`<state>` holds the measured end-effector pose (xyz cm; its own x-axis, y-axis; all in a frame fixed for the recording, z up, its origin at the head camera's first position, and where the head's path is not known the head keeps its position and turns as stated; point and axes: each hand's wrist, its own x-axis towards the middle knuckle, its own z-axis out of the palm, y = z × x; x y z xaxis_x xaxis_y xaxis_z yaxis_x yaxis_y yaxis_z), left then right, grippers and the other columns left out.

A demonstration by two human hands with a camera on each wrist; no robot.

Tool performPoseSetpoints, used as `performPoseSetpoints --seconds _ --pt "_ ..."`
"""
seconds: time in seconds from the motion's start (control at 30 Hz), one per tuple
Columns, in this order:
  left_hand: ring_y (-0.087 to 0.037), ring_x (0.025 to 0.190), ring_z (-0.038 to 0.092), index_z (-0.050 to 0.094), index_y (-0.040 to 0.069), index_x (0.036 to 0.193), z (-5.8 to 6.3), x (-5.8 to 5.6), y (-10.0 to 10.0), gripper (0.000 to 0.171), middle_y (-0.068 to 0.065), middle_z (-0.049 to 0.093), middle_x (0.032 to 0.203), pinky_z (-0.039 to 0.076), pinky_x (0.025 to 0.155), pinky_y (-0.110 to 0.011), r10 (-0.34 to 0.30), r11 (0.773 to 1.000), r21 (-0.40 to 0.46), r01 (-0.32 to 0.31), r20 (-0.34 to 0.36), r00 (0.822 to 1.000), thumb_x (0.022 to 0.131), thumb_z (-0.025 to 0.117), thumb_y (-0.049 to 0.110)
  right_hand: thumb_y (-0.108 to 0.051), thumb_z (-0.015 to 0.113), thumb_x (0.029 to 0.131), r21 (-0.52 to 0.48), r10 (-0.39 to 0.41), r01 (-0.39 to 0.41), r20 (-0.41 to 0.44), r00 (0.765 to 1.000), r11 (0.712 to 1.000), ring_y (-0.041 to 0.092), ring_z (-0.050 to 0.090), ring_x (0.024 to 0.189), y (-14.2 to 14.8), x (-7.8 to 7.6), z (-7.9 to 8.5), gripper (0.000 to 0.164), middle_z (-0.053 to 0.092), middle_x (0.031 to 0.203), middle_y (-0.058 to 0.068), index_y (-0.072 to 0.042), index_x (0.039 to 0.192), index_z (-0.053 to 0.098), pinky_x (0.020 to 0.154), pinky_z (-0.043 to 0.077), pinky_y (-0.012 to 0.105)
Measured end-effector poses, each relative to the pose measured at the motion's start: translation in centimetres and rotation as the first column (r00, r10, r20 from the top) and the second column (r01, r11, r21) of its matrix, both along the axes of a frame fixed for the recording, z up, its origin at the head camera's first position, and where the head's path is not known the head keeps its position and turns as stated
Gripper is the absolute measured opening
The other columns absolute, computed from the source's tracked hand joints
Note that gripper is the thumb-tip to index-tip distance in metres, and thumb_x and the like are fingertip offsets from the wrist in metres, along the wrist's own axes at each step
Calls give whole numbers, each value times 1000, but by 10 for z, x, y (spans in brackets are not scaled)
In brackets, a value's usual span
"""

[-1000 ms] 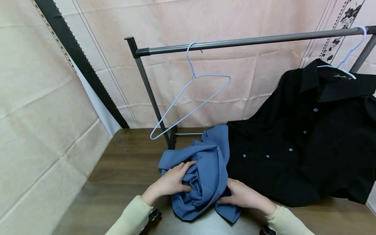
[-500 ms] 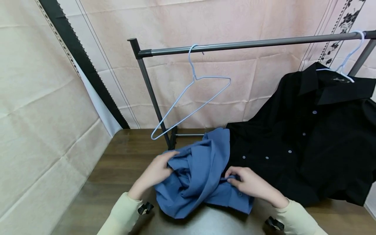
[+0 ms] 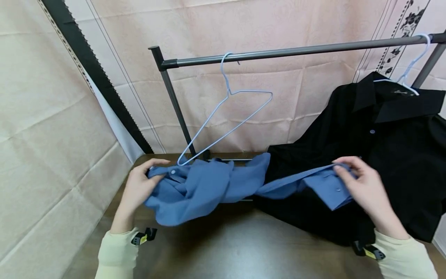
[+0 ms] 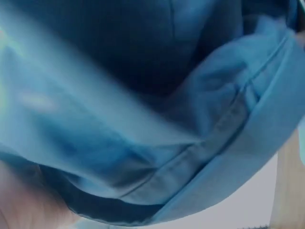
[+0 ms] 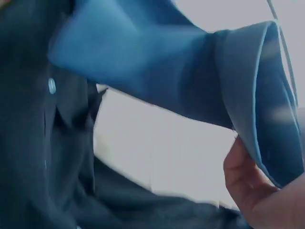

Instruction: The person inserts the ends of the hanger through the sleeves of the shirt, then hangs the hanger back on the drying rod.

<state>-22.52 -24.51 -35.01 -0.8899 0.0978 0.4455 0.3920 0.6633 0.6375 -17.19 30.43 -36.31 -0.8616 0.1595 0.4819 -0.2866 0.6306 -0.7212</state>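
A blue buttoned shirt [image 3: 209, 186], bunched in the middle, stretches between the two hands above the table. The left hand [image 3: 139, 184] grips its left end beside a small button. In the left wrist view folds of blue cloth [image 4: 228, 129] fill most of the picture, with part of the hand at the lower left. The right hand [image 3: 364, 186] pinches a sleeve cuff [image 3: 331, 190] between thumb and fingers, in front of the black shirt. Seen from the right wrist, the cuff's open end [image 5: 257, 95] faces the fingers [image 5: 243, 171].
A light blue wire hanger [image 3: 228, 91] hangs from the dark metal rack's rail [image 3: 296, 51], just behind the blue shirt. At the right, a black shirt [image 3: 400, 162] hangs on another hanger [image 3: 412, 66]. The wooden table [image 3: 244, 248] lies below, a pale cloth backdrop [image 3: 278, 23] behind.
The hands have moved apart and upward, spreading the bunched blue shirt sideways and lifting it. The right hand has drawn a sleeve out to the right. The left hand has taken hold of the left end.
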Motion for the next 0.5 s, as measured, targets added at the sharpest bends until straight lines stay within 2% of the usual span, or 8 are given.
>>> performPoseSetpoints --seconds 0.07,0.13,0.23,0.3,0.33,0.43,0.5 --pt "-17 101 62 73 15 119 0 1 -11 26 -7 71 115 43 83 -23 34 999 22 -34 30 999 94 69 8 -15 65 99 -132 -70 70 9 998 989 1 51 58 15 2 3 10 60 78 -18 -18 109 68 48 39 20" --pt "-15 101 60 73 13 119 0 2 -19 24 -9 69 119 43 83 -21 53 997 50 -56 60 997 96 67 10 -13 66 99 -253 -141 141 20 990 957 -2 53 62 25 3 5 14 61 81 -19 -21 109 70 50 40 16" --pt "-16 103 58 73 13 118 -1 2 -25 24 -9 67 123 41 85 -21 70 995 67 -75 80 994 96 65 10 -11 65 98 -352 -213 214 42 976 911 -3 54 69 34 3 5 16 60 87 -16 -21 110 71 54 40 12" --pt "-20 104 59 73 13 117 -4 1 -25 24 -10 67 122 42 85 -23 57 997 54 -62 84 995 96 64 9 -11 65 99 -333 -205 211 53 977 919 -3 54 69 38 2 1 17 60 87 -17 -21 111 71 55 40 12" --pt "-21 104 60 73 14 116 -5 0 -23 23 -10 68 121 42 85 -25 47 998 37 -51 88 995 96 64 9 -12 64 99 -299 -181 189 55 982 935 -3 53 68 39 1 -2 16 61 86 -19 -20 111 70 54 40 13" --pt "-22 103 62 73 16 115 -15 -3 -14 21 -9 70 118 44 85 -31 -25 999 -39 30 131 991 97 66 10 -14 63 100 -103 -82 89 73 994 991 -3 52 69 38 -2 -17 12 59 86 -25 -16 111 69 56 38 17" --pt "-21 91 63 71 17 117 -23 -5 -5 23 -9 70 116 46 78 -34 -94 991 -77 110 187 978 97 66 9 -16 64 100 32 -12 9 105 994 999 -2 51 69 34 -6 -28 11 60 85 -21 -12 110 68 57 38 21"
